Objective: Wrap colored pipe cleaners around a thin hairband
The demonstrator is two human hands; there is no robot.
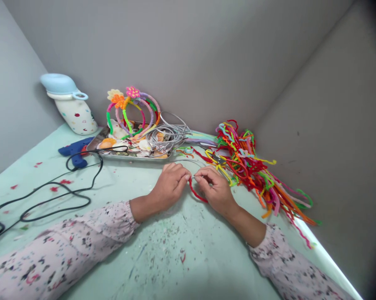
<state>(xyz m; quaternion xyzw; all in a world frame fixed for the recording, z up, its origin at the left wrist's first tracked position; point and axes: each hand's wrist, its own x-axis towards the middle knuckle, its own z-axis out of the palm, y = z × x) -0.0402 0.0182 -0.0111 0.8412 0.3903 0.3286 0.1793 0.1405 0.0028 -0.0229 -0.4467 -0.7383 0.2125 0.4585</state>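
My left hand (169, 185) and my right hand (215, 189) meet fingertip to fingertip on the pale green table (119, 183). Both are closed in a pinch on a red pipe cleaner (195, 193), which curls down between them. A thin grey wire hoop (190, 161) arcs just behind the fingers; it seems to run into the pinch, but I cannot tell for sure. Both sleeves are pale pink with a flecked print.
A heap of coloured pipe cleaners (253, 166) lies at the right by the wall. A metal tray (134, 155) at the back holds wrapped headbands (131, 112), grey wire hoops (167, 135) and shells. A blue glue gun (75, 149), its black cable (56, 187) and a light blue-lidded jug (70, 104) are at the left.
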